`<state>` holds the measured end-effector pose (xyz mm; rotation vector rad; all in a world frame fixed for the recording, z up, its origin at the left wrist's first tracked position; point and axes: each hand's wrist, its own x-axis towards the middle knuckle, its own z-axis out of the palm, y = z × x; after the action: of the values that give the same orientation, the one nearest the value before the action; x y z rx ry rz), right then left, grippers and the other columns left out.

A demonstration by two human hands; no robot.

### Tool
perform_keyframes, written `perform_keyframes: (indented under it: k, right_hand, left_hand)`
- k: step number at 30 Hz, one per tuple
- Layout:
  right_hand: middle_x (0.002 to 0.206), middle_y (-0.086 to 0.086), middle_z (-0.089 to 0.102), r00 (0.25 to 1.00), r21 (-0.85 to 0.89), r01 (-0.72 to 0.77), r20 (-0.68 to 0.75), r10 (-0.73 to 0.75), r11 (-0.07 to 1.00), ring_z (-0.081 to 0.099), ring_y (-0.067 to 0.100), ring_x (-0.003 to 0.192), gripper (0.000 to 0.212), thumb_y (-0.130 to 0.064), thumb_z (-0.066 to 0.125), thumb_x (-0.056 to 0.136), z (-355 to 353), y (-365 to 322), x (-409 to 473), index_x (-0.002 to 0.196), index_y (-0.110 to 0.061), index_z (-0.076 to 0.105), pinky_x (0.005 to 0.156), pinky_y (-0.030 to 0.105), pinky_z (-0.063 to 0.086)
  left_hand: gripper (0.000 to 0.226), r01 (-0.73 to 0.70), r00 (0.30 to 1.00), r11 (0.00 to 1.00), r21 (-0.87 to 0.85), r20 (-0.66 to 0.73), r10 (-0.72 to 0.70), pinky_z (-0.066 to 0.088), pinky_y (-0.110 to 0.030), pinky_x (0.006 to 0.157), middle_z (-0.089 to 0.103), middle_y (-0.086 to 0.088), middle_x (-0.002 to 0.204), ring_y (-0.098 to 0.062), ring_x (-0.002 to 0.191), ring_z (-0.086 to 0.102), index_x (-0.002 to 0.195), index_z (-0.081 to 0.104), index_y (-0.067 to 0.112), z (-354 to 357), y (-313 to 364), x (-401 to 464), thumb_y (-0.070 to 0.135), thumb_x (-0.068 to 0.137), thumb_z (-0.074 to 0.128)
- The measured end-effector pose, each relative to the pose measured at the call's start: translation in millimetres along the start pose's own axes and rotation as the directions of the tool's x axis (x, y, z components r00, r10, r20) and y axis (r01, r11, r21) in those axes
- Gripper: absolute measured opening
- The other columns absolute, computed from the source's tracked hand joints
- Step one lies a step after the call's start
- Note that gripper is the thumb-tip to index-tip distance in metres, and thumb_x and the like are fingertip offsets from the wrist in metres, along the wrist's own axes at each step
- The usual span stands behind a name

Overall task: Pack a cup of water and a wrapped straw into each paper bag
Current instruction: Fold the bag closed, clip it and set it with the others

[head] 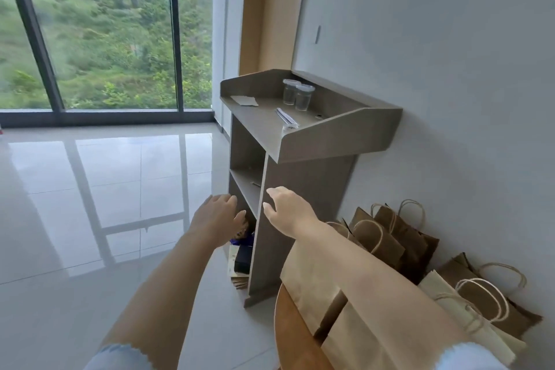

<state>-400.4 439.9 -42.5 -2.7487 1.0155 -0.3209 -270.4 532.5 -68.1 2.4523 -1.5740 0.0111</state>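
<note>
Both hands empty, fingers loosely apart: left hand (218, 218) and right hand (285, 209) reach out in front of the counter (339, 137), low by its shelf openings. Two lidded cups of water (297, 94) and wrapped straws (286, 117) sit on the counter top. Paper bags (399, 237) lie on the floor right of the counter.
</note>
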Motion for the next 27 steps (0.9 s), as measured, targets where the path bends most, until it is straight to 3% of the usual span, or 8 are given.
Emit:
perform_keyframes:
  k: [8,13,20,27]
  right_hand:
    - [0.14,0.007,0.049,0.995,0.067,0.095,-0.034,-0.093,0.993,0.05,0.023,0.124,0.044,-0.027,0.041,0.101,19.1,-22.8,149.0,0.141,-0.008,0.041,0.097,0.025,0.041]
    - [0.137,0.007,0.05,0.996,0.031,0.075,-0.04,-0.074,0.997,0.051,0.022,0.123,0.043,-0.029,0.042,0.1,22.5,-23.1,241.9,0.139,-0.009,0.043,0.095,0.026,0.043]
    - [0.132,0.011,0.052,0.999,-0.029,-0.039,0.007,0.039,0.999,0.051,0.026,0.119,0.039,-0.027,0.041,0.1,46.6,-10.6,330.6,0.131,-0.005,0.048,0.095,0.03,0.042]
    - [0.123,0.012,0.052,0.952,-0.051,-0.296,-0.092,0.291,0.954,0.05,0.034,0.113,0.029,-0.021,0.038,0.099,49.9,24.7,409.5,0.119,-0.004,0.05,0.088,0.038,0.041]
  left_hand:
    - [0.045,0.049,0.998,0.997,0.051,0.027,-0.051,0.022,-0.034,0.116,0.044,-0.003,0.144,-0.021,0.134,0.039,0.134,0.044,0.01,-10.3,-76.2,115.9,0.039,0.102,0.033]
    - [0.043,0.051,0.999,0.998,0.028,-0.008,-0.051,0.028,-0.032,0.112,0.047,-0.003,0.141,-0.021,0.131,0.041,0.132,0.046,0.009,-22.9,-108.6,194.9,0.038,0.102,0.033]
    - [0.047,0.025,0.998,0.999,0.031,0.065,-0.027,0.031,-0.032,0.111,0.044,-0.002,0.145,-0.02,0.133,0.04,0.136,0.043,0.012,-0.7,-150.8,284.1,0.041,0.101,0.033]
    - [0.045,-0.163,0.981,0.987,-0.006,0.102,0.163,0.033,-0.033,0.11,0.046,-0.002,0.142,-0.021,0.132,0.041,0.134,0.045,0.013,11.7,-176.6,392.3,0.042,0.101,0.034]
